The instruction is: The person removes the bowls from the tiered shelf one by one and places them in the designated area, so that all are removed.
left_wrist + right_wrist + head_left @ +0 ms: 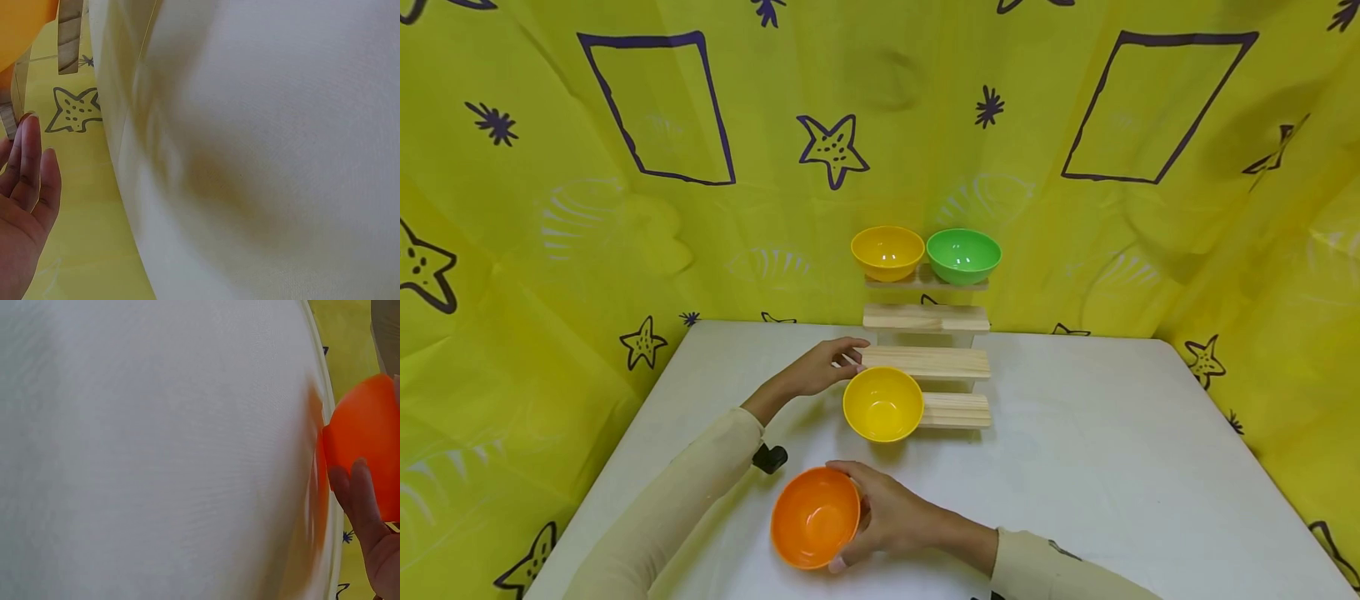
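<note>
My right hand [898,510] grips an orange bowl [815,518] by its right side, over the near part of the table. In the right wrist view, fingers lie along the outside of this orange bowl [365,434]. My left hand [823,367] is at the left end of a wooden step rack [925,362], its thumb close to the rim of a yellow bowl [883,404]. That bowl is at the left end of the lowest step. In the left wrist view, the left hand's fingers [30,162] are extended and hold nothing visible.
On the rack's top step sit an amber-yellow bowl [887,253] and a green bowl [964,257], side by side. A white table [1097,467] carries the rack. Behind and at both sides hangs a yellow patterned curtain [925,83]. A black object [770,458] shows beside the left sleeve.
</note>
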### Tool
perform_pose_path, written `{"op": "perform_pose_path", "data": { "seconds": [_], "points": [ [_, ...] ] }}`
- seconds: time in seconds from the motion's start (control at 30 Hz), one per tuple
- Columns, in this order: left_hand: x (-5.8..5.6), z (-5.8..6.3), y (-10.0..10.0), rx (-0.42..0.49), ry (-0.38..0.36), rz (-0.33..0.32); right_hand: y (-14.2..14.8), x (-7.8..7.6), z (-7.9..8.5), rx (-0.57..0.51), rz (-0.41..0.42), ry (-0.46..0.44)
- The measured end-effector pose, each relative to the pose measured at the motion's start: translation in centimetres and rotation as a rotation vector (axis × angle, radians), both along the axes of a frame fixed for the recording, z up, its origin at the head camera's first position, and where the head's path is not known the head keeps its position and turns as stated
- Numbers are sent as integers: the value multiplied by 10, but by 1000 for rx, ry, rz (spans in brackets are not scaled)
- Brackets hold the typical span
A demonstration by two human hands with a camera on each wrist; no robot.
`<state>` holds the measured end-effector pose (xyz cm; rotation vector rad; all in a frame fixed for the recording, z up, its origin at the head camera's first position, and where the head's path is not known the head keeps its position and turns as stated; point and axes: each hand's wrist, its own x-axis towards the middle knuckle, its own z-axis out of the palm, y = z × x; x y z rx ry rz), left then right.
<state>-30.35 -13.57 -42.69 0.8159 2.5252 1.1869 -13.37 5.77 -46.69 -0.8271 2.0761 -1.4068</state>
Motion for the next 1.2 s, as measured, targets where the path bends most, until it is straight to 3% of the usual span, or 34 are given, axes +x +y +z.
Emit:
{"op": "perform_pose_path", "data": {
  "seconds": [0.4, 0.63, 0.87, 1.03, 1.2],
  "points": [
    [2, 3, -1, 24, 45, -42, -3, 3, 0, 88, -3, 80],
    [1, 3, 0, -16, 2, -1, -3, 3, 0, 102, 14, 100],
    [1, 2, 1, -17, 11, 2, 0, 3, 4, 161, 21, 154],
    [1, 1, 1, -17, 20, 0, 8, 3, 6, 104, 20, 92],
    [2, 2, 1, -13, 22, -7, 21, 4, 9, 10, 89, 7]
  ]
}}
